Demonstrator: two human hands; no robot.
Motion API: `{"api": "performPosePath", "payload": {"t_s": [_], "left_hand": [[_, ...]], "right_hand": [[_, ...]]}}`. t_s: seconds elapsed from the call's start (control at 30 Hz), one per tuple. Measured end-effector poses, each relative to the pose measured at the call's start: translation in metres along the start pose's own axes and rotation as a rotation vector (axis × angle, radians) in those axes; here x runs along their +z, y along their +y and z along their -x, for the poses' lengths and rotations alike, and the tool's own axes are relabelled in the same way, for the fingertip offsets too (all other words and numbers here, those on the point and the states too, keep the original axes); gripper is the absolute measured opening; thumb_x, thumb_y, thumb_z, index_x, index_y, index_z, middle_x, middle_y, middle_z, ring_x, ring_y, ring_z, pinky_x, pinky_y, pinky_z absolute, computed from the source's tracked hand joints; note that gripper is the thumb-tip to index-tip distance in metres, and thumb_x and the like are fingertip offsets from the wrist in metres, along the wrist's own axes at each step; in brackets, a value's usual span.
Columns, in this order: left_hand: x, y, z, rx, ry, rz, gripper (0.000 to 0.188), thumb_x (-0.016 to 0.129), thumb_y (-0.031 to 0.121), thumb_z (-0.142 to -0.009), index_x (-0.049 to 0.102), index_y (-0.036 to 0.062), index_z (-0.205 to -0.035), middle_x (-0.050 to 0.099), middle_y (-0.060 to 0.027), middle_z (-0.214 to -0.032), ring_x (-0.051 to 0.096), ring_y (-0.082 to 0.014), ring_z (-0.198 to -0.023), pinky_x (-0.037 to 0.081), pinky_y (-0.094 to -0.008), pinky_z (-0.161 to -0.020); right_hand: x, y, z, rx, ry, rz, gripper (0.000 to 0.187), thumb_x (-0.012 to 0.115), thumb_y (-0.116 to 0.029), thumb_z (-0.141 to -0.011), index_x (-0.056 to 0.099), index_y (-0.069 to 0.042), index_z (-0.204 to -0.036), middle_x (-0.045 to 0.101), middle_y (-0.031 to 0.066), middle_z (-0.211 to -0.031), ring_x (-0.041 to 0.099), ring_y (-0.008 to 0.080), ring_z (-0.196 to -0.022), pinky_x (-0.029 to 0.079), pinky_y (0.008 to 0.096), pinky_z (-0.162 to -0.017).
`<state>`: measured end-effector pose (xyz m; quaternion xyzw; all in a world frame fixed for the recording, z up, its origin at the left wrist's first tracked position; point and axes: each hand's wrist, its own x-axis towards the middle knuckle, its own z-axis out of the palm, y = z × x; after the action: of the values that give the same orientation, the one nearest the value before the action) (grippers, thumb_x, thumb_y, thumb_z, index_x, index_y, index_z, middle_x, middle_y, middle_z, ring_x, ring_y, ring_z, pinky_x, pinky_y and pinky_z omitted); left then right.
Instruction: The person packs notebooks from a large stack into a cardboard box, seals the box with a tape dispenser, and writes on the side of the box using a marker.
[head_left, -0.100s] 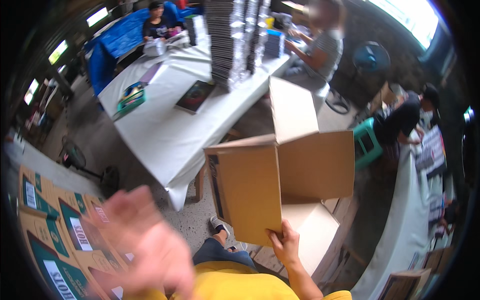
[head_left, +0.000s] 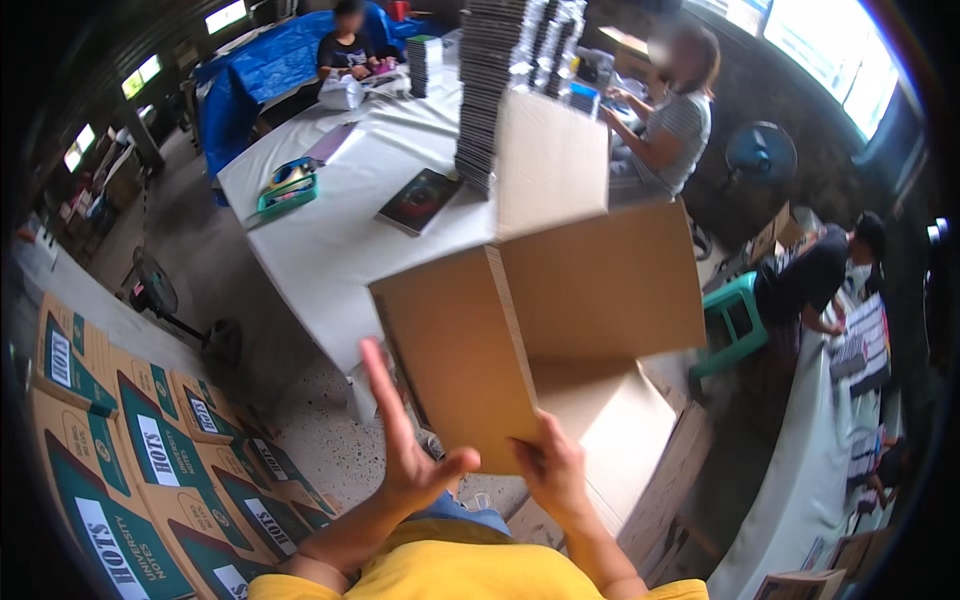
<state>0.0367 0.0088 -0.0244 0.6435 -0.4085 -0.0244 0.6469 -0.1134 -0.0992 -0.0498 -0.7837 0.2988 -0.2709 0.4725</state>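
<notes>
A brown cardboard box [head_left: 450,350], partly unfolded with its flaps standing out, hangs in front of me. My right hand [head_left: 553,465] grips the lower edge of its near panel, thumb on the face. Beside the panel's left edge, my left hand [head_left: 410,440] is spread, thumb and fingers wide apart, holding nothing. Whether its fingertips touch the cardboard I cannot tell. One flap [head_left: 552,155] points up and away, and the inside of another panel [head_left: 605,285] faces me on the right.
Printed cartons [head_left: 150,450] are stacked at lower left. A white-covered table [head_left: 310,260] ahead bears a tall stack of books [head_left: 485,100], a dark book [head_left: 420,200] and a green tray [head_left: 288,195]. Co-workers sit beyond it and at right, near a green stool [head_left: 735,320]. A floor fan [head_left: 155,285] stands left.
My left hand has swung from above the cartons rightward to the box's left edge. The box has turned slightly and shifted left, still in my right hand. The view has shifted a little.
</notes>
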Motion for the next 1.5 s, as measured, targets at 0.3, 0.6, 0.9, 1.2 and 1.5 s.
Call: {"api": "performPosePath", "payload": {"t_s": [0.3, 0.6, 0.9, 1.2, 1.5], "left_hand": [[-0.118, -0.128, -0.117, -0.108, 0.731, 0.016, 0.093, 0.040, -0.015, -0.059, 0.034, 0.0119, -0.148, 0.028, -0.0170, -0.153, 0.028, -0.0298, -0.141, 0.019, -0.0407, -0.116], [-0.252, -0.235, -0.200, -0.180, 0.385, -0.323, 0.073, 0.049, -0.015, -0.066, 0.053, 0.0085, -0.135, 0.044, -0.0165, -0.144, 0.046, -0.0254, -0.129, 0.035, -0.0299, -0.105], [-0.151, -0.112, -0.129, -0.186, -0.119, -0.998, 0.058, 0.083, 0.050, -0.055, 0.073, 0.0113, -0.097, 0.037, -0.0098, -0.148, 0.019, -0.0437, -0.141, 0.018, -0.0764, -0.101], [-0.133, -0.112, -0.132, -0.474, 0.384, -0.874, 0.049, 0.092, 0.027, -0.043, 0.068, 0.0061, -0.080, 0.021, -0.0235, -0.154, 0.028, -0.0432, -0.139, 0.035, -0.0503, -0.109], [-0.082, -0.152, -0.183, -0.487, 0.634, -1.005, 0.045, 0.089, 0.006, -0.043, 0.055, -0.0004, -0.072, 0.036, -0.0244, -0.146, 0.044, -0.0410, -0.129, 0.045, -0.0424, -0.100]], "right_hand": [[0.090, -0.078, -0.073, -0.662, -0.727, 0.226, 0.042, 0.065, -0.021, -0.087, 0.056, -0.005, -0.125, 0.063, 0.0140, -0.120, 0.059, 0.0264, -0.116, 0.044, 0.0527, -0.100], [0.091, -0.101, -0.315, -0.814, -1.010, 0.969, 0.108, 0.084, -0.045, -0.063, 0.022, -0.032, -0.150, 0.032, 0.0058, -0.153, 0.017, 0.0353, -0.145, 0.015, 0.0688, -0.111], [0.147, -0.097, -0.333, -1.178, -0.870, 0.619, 0.074, 0.073, -0.065, -0.057, 0.066, -0.022, -0.116, 0.011, 0.0068, -0.160, 0.003, 0.0379, -0.146, 0.011, 0.0743, -0.105], [0.066, -0.044, -0.525, -0.479, -0.567, 0.105, 0.028, 0.071, -0.022, -0.083, 0.067, -0.005, -0.104, 0.063, 0.0101, -0.122, 0.060, 0.0268, -0.114, 0.032, 0.0470, -0.108], [0.185, 0.122, -0.506, -0.209, -1.180, -0.398, 0.069, 0.038, -0.039, -0.101, 0.008, -0.005, -0.153, 0.034, 0.0134, -0.142, 0.033, 0.0196, -0.116, 0.026, 0.0310, -0.106]]}}
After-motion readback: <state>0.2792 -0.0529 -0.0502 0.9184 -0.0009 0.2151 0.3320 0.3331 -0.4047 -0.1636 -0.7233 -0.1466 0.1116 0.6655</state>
